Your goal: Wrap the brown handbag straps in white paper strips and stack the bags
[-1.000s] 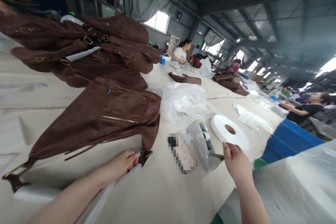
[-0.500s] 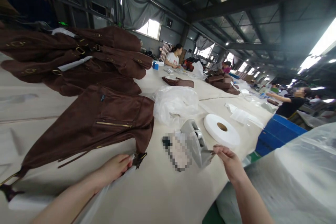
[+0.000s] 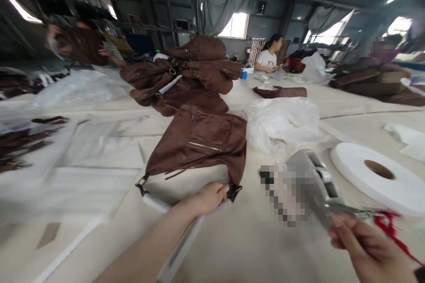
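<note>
My left hand (image 3: 210, 198) is closed around the strap end of a brown handbag (image 3: 199, 141), close to its metal buckle (image 3: 235, 193). White wrapping (image 3: 181, 247) covers the strap and trails below my wrist. The bag lies flat, with a gold zip across its front. At the front end of a grey tape dispenser (image 3: 320, 181), my right hand (image 3: 368, 241) pinches with thumb and fingers, apparently on the tape's end; the tape itself is hardly visible. Just beyond those fingers lies a metal tool with a red tie (image 3: 388, 225), partly hidden.
A white roll (image 3: 352, 163) lies right of the dispenser. Crumpled clear plastic (image 3: 282, 124) sits behind it, and more brown bags (image 3: 199, 79) are heaped farther back. White sheets (image 3: 99, 159) cover the left side. Co-workers (image 3: 268, 58) are across the table.
The view has swung left, bringing in the white sheets and another co-worker. My left hand keeps its hold at the strap; my right hand stays at the dispenser's end. The red-tied tool now shows.
</note>
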Demonstrator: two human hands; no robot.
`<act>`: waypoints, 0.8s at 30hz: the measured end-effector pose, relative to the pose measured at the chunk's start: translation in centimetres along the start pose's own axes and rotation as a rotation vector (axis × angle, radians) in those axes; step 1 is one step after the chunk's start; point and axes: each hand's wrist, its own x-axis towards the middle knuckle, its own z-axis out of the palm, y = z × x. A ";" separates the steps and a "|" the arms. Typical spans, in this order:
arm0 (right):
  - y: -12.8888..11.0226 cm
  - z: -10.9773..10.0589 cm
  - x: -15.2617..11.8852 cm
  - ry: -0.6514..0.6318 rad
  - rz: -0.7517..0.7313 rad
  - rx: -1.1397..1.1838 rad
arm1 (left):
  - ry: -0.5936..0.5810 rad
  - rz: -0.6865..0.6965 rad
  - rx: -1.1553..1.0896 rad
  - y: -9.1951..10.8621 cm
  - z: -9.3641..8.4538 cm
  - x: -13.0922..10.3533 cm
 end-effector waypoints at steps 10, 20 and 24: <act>-12.9 17.3 -0.7 -0.715 0.114 0.614 | -0.005 0.098 0.097 0.3 -0.5 -0.6; -11.1 18.1 -0.1 -0.788 0.195 0.395 | -0.031 0.084 0.229 0.2 -0.7 -0.6; -11.3 18.1 -0.3 -0.780 0.160 0.331 | -0.099 0.272 0.368 -0.3 -0.9 -0.9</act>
